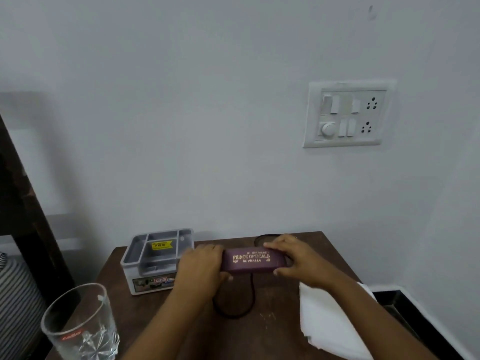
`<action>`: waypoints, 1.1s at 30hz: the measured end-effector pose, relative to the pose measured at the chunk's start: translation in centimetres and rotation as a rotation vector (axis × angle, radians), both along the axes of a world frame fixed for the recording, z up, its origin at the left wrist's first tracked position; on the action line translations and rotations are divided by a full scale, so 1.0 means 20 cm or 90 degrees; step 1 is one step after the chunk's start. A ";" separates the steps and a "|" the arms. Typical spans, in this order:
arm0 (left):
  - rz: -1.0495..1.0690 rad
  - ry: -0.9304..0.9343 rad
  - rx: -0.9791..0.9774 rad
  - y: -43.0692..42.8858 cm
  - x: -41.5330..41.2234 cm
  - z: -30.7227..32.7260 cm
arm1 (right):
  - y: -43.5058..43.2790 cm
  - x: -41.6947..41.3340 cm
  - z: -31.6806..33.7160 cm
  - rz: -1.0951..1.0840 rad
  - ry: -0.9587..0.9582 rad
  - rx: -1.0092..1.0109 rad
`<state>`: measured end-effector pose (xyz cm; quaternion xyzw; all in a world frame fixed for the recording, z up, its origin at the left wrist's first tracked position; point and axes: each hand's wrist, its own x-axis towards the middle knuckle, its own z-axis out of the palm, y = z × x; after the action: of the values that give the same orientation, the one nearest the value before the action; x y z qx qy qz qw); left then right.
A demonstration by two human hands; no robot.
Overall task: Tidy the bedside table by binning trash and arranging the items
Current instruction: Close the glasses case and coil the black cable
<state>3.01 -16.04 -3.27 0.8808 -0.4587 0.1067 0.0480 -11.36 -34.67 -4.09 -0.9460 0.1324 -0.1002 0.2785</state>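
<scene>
A maroon spectacle case [251, 259] with gold lettering is held over the middle of the dark wooden bedside table [145, 315]. My left hand [201, 265] grips its left end and my right hand [291, 255] grips its right end. A black cable [233, 311] loops on the table below the case and shows again behind my right hand. A grey compartment organiser [155, 258] with a yellow sticker stands at the back left. A clear drinking glass [80, 326] stands at the front left. A white folded cloth or tissue [327, 323] lies at the right, partly under my right forearm.
The table stands against a pale wall with a switch and socket panel [348, 114] above right. A dark wooden bed frame [23, 203] and striped bedding [18, 302] lie to the left. A dark skirting edge [405, 300] runs beyond the table's right side.
</scene>
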 end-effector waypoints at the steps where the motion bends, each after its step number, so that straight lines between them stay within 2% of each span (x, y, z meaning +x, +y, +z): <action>1: -0.001 -0.032 0.030 -0.05 0.04 0.04 | -0.05 0.04 0.03 -0.005 0.006 -0.009; 6: 0.032 -0.136 0.200 -0.22 0.28 0.16 | -0.16 0.33 0.04 0.003 0.026 -0.004; 12: 0.080 -0.224 0.407 -0.32 0.40 0.10 | -0.19 0.59 -0.09 0.036 0.048 -0.004; 18: 0.110 -0.223 0.456 -0.38 0.40 0.05 | -0.22 0.64 -0.16 0.057 0.058 -0.026; 23: 0.112 -0.247 0.437 -0.38 0.39 0.02 | -0.19 0.59 -0.13 0.030 0.059 0.025; 26: 0.105 -0.273 0.327 -0.32 0.35 0.03 | -0.16 0.50 -0.12 -0.074 0.006 0.142; 29: 0.075 -0.241 0.180 -0.25 0.27 0.03 | -0.13 0.40 -0.17 -0.202 0.002 0.068; 31: 0.040 -0.243 0.073 -0.21 0.18 0.00 | -0.10 0.34 -0.23 -0.238 0.029 0.001; 33: 0.007 -0.179 -0.031 -0.17 0.10 0.01 | -0.07 0.31 -0.27 -0.247 0.024 -0.069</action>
<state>5.10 -19.43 -3.16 0.8580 -0.4536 0.2408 0.0042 -5.08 -36.04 -9.54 -0.9181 0.3117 -0.1412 0.2000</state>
